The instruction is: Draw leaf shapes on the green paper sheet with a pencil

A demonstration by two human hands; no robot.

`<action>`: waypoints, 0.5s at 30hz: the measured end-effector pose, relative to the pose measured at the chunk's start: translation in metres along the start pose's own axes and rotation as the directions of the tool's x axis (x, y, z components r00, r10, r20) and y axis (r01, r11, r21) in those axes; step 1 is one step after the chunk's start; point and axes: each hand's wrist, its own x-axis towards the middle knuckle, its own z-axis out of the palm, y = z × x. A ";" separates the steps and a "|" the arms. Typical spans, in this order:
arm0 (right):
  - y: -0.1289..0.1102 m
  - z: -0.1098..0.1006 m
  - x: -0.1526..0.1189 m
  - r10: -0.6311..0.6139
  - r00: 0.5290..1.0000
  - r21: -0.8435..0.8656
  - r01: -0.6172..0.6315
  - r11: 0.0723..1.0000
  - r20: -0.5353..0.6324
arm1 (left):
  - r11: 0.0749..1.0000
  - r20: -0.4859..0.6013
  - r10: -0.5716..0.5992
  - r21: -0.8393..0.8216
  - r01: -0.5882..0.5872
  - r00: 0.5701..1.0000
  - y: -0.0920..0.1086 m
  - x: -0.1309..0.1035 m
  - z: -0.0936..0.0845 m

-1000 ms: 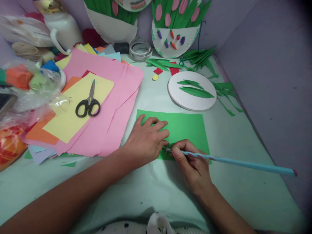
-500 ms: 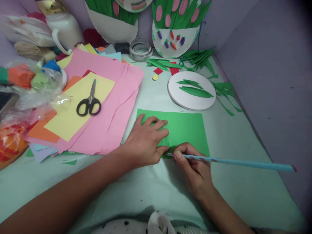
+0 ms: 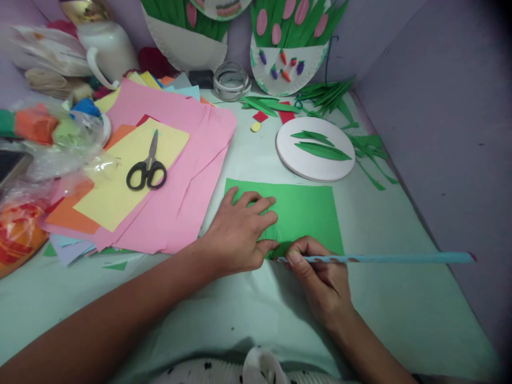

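One sheet (image 3: 308,213) lies nearside of the disc (image 3: 308,167), where I'd press it flat with the wide-spread left hand (image 3: 240,232) while the right hand (image 3: 318,274), pinching the pencil (image 3: 400,258) near its tip, strokes lightly.

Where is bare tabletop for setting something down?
Widest: tabletop right of the green paper, below the white disc, though the light-blue pencil crosses it. Another lies between left forearm and right forearm, below the green paper. A smaller gap separates pink paper and white disc. Crowded: left side, with scissors and plastic bag; back, with cut green leaves.
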 end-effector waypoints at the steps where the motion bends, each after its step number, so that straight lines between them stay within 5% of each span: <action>1: 0.000 0.000 0.000 0.010 1.000 0.033 -0.010 0.999 -0.001 | 1.000 0.002 0.000 -0.001 0.000 1.000 0.000 0.000 0.000; 9: -0.005 -0.001 0.009 0.084 0.977 0.361 -0.007 0.932 -0.198 | 1.000 0.029 -0.007 -0.018 0.007 1.000 0.005 -0.005 -0.002; 15: -0.016 -0.009 0.027 -0.036 0.991 0.056 0.043 0.998 -0.126 | 0.998 0.041 -0.030 -0.058 0.032 0.999 0.005 -0.004 -0.001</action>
